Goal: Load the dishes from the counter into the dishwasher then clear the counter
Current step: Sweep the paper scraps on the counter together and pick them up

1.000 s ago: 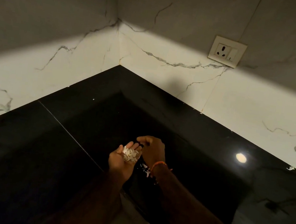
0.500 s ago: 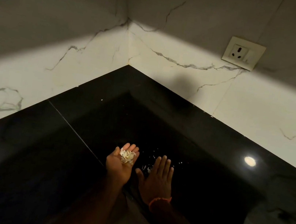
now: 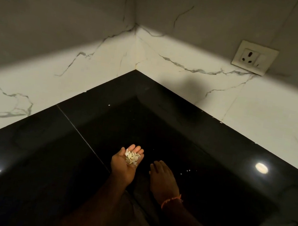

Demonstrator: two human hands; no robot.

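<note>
The left hand [image 3: 126, 164] lay palm up above the counter [image 3: 45, 151], its grip a shallow cup with loosely bent fingers holding a small heap of pale scraps [image 3: 132, 156] against the palm. Just beside it, the right hand [image 3: 161, 178] was palm down with straight fingers low over the glossy black stone, its grip flat and holding nothing; whether it touched the surface I could not tell. A few white crumbs [image 3: 187, 170] lay scattered on the counter just past those fingertips, with nothing between them and the hand. An orange thread band [image 3: 170, 201] circled the right wrist. Both forearms reached in from the lower edge, nearly parallel. Farther out, the counter met white marble-veined wall tiles [image 3: 170, 65] in a corner, and a wall socket [image 3: 254, 58] sat on the right-hand wall, well apart from the hands.
</note>
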